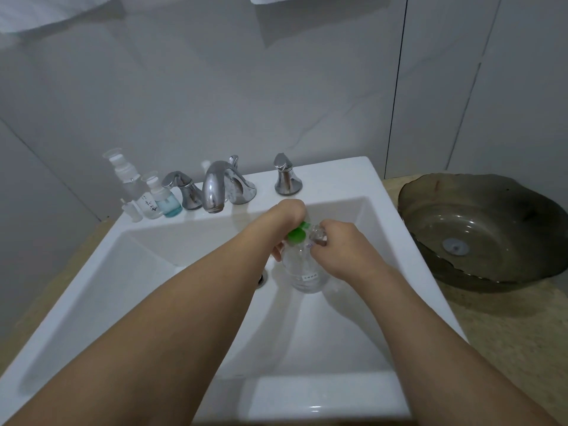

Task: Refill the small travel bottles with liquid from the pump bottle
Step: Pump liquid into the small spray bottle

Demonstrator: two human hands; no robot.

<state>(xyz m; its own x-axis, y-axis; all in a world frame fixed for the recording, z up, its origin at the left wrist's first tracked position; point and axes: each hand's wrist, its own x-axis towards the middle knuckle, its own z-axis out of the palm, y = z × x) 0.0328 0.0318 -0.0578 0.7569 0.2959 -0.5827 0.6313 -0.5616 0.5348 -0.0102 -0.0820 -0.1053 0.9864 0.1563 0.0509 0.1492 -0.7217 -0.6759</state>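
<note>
Hidden from you
Your hands (310,238) cover the pump bottle (305,273) top; the small label (309,276) print is unreadable.

The sink (362,176) is white, the tap (215,186) shiny silver, one small bottle (170,204) holds blue liquid, the pump bottle (304,272) is clear with a green top, and the bowl (479,229) is smoky grey.

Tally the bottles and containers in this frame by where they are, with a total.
Held over the white sink: 2, the clear pump bottle with green pump head and a small clear travel bottle.
Standing on the sink's back left corner: 3, tall clear pump bottle, clear bottle with dark lettering, blue-liquid bottle.
Total: 5.
</note>
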